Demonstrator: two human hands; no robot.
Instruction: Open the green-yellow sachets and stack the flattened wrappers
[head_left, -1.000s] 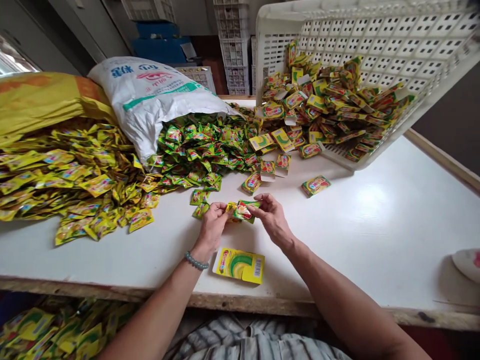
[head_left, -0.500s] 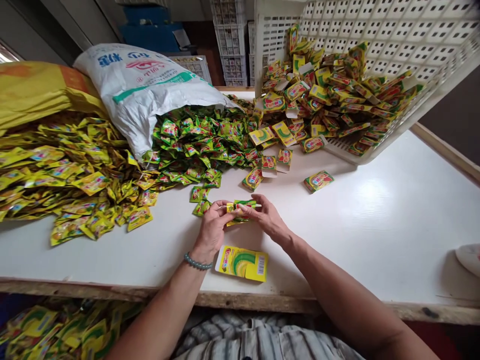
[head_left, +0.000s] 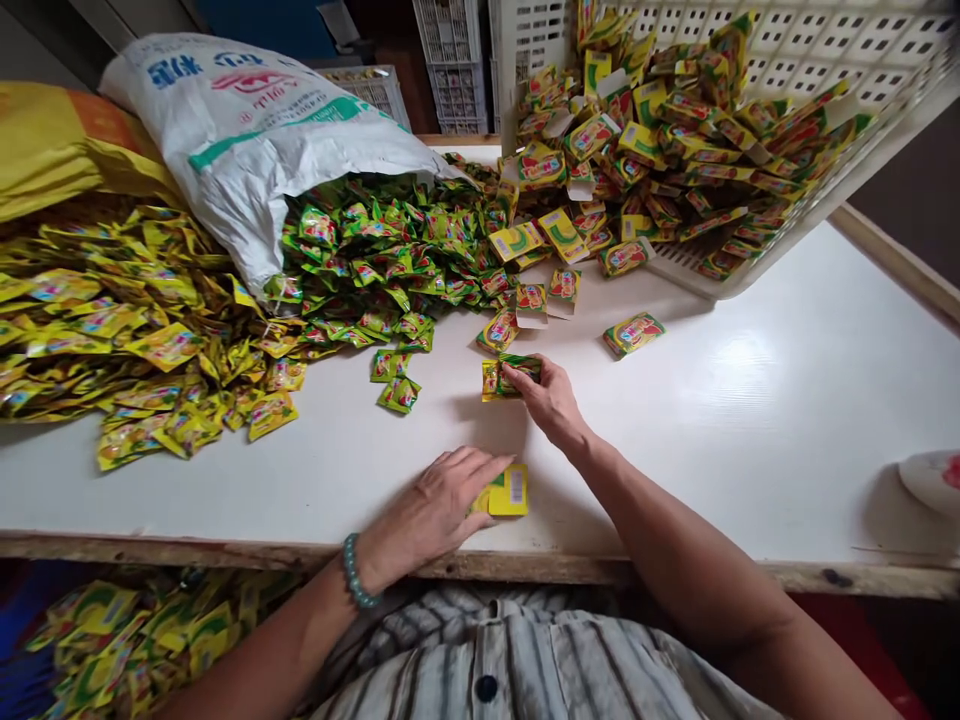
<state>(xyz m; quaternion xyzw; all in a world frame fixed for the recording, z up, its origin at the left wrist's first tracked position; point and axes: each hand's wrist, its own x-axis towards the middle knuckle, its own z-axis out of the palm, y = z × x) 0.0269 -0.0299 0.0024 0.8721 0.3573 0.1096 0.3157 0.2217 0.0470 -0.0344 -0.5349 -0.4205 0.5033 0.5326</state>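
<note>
Head view: a white, smooth desk fills the middle; light shines on its right part, and a rough wooden edge runs along the near side.
Right hand: its fingers are grasping a small stack of yellow and green shiny sachets, above the desk.
Left hand: lies over a flat yellow cardboard box with a barcode, near the desk's front edge; fingers are extended, and I cannot tell whether they grip it.
Left side of desk: a big heap of yellow sachets; beside it, a heap of green sachets at the mouth of a white woven sack.
Right side of desk: a tilted white plastic basket holds many small printed boxes; one filled-looking yellow-green box lies apart, in front of it.
Room behind: stacked white plastic crates and a blue surface.
Below the desk, left: many flat yellow-green cartons.
</note>
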